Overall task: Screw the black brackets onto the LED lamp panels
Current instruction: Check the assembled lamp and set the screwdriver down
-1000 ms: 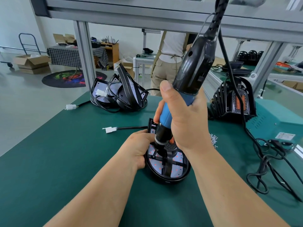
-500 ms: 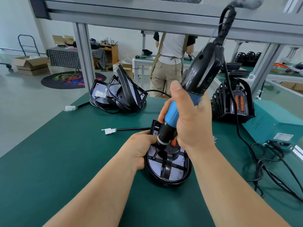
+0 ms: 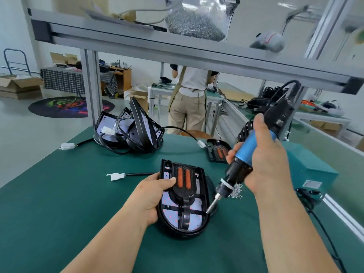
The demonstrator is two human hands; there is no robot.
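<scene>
A rounded LED lamp panel [image 3: 197, 225] with a black rim lies on the green table in front of me. A black bracket [image 3: 184, 192] with two orange strips sits on its white face. My left hand [image 3: 151, 196] grips the panel's left edge, thumb on the bracket. My right hand [image 3: 264, 166] holds a blue and black electric screwdriver [image 3: 250, 146], tilted, its bit tip touching the panel's right rim. A small pile of screws [image 3: 236, 192] lies just right of the panel.
A heap of lamp panels with cables [image 3: 130, 133] sits at the table's far left. Another panel [image 3: 216, 150] lies beyond the screwdriver. A teal box [image 3: 309, 166] and black cords [image 3: 315, 209] are on the right. A person [image 3: 191, 99] stands behind the bench.
The screwdriver has lifted off the panel's middle and swung right, its bit now at the right rim. The view tilted up, showing the shelf above. My left hand stays on the panel.
</scene>
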